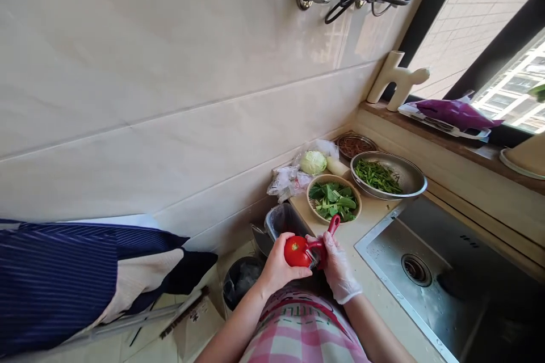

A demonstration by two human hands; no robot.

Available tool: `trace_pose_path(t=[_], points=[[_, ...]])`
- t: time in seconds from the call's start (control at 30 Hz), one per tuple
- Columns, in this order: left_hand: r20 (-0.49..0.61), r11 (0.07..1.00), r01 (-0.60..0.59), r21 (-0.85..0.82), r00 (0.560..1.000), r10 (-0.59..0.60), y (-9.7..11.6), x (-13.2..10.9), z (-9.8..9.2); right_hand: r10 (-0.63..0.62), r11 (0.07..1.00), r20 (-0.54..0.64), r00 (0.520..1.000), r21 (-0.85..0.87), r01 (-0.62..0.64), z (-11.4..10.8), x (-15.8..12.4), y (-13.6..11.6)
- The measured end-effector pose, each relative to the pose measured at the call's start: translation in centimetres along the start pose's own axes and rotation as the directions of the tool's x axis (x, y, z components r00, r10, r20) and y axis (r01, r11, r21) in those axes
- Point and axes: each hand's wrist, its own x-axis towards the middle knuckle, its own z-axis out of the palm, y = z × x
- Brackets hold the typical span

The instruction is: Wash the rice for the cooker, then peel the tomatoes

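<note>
My left hand (279, 264) is bare and wraps round a red tomato (296, 252), held in front of my body over the counter edge. My right hand (338, 266), in a thin clear glove, grips a red peeler (326, 238) whose head rests against the tomato's right side. The peeler's handle points up toward the basket of greens (334, 199).
A steel bowl of green beans (389, 176), a small dish (355, 144), a bagged cabbage (313, 162) and plastic bags (287, 181) stand on the counter. The sink (430, 272) lies to the right. Bins (242, 281) stand below. A striped cloth (63, 278) is at left.
</note>
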Motion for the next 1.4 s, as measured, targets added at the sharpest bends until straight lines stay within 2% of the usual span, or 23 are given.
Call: trace_pose_path(t=[0.17, 0.27, 0.33, 0.5, 0.83, 1.13, 1.4], points=[[-0.06, 0.998, 0.003, 0.059, 0.998, 0.0, 0.3, -0.3, -0.5, 0.013, 0.993, 0.055, 0.998, -0.118, -0.006, 0.8, 0.9, -0.3], [-0.141, 0.984, 0.027, 0.175, 0.99, -0.002, 0.2, -0.4, -0.5, 0.037, 0.996, 0.07, 0.997, -0.089, -0.031, 1.3, 0.9, 0.2], [-0.149, 0.969, 0.017, 0.245, 0.989, 0.021, 0.4, -0.4, -0.5, 0.018, 0.998, 0.059, 0.998, -0.068, -0.014, 1.7, 0.7, 0.7], [-0.098, 0.961, -0.076, 0.267, 0.99, 0.105, 1.1, -0.4, -0.4, -0.044, 0.999, -0.02, 0.999, -0.025, 0.043, 2.5, 0.4, 1.6], [-0.004, 0.906, -0.225, 0.359, 0.97, 0.243, 2.0, -1.0, -0.4, -0.044, 0.998, 0.062, 0.997, -0.045, 0.046, 2.9, -0.7, 0.0], [0.069, 0.909, -0.264, 0.324, 0.964, 0.255, 2.8, -1.1, -1.1, -0.011, 0.995, 0.12, 0.993, -0.096, 0.022, 3.5, -0.7, -1.2], [0.182, 0.937, -0.225, 0.266, 0.967, 0.18, 3.2, -1.5, -1.8, 0.016, 0.992, 0.188, 0.982, -0.128, 0.008, 3.5, -0.5, -1.7]])
